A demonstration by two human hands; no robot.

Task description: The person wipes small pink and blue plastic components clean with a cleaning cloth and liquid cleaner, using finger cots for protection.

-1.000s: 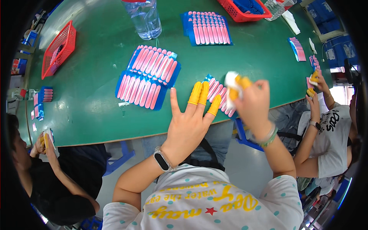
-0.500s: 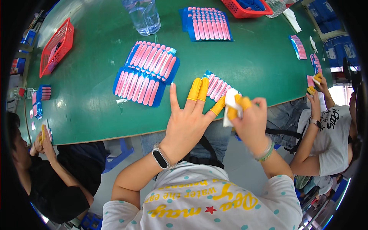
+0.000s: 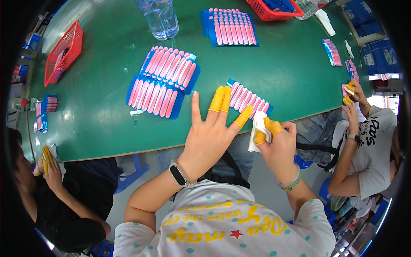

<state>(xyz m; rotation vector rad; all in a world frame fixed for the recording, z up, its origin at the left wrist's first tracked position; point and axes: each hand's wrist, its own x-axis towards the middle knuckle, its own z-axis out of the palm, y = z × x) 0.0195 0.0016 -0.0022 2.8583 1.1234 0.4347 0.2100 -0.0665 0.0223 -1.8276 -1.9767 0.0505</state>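
Note:
My left hand (image 3: 211, 135) lies with its fingers spread on the green table, yellow finger cots on several fingertips. Its fingertips touch the left end of a short sheet of pink strips on blue film (image 3: 249, 100). In my right hand (image 3: 279, 143), a folded white cloth (image 3: 259, 132) is pinched between fingers in yellow cots. The cloth is at the near right corner of that sheet. Left of my left hand lie overlapping blue sheets with rows of pink strips (image 3: 156, 99).
Further back on the green table (image 3: 295, 64) are a stack of pink-strip sheets (image 3: 233, 28), a clear water container (image 3: 160, 21) and a red basket (image 3: 274, 10). Another red basket (image 3: 64, 53) stands at left. Co-workers sit on both sides, a black sleeve (image 3: 64, 218) left, a white sleeve (image 3: 376, 169) right.
My right hand has moved slightly down toward me with the cloth, uncovering more of the sheet's right end. My left hand stays nearly in place. The left co-worker's hands have shifted.

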